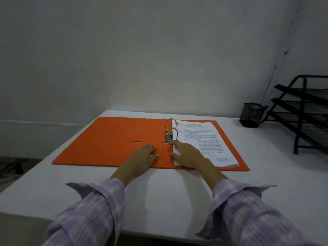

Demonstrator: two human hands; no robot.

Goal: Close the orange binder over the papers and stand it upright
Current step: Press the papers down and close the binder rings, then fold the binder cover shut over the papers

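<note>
The orange binder [106, 144] lies open and flat on the white table [159, 196]. Its metal ring mechanism [169, 133] stands near the spine, rings closed in arches. A stack of printed papers [209, 144] sits on the rings over the right cover. My left hand [144, 155] rests flat, fingers together, on the orange spine area just left of the rings. My right hand [186, 153] lies on the near left part of the papers, index finger stretched toward the lever at the base of the rings. Neither hand grips anything.
A black mesh pen cup [252, 114] stands at the back right. A black tiered paper tray [308, 112] stands at the far right edge. The table's left edge runs diagonally close to the binder's left cover. A bare wall is behind.
</note>
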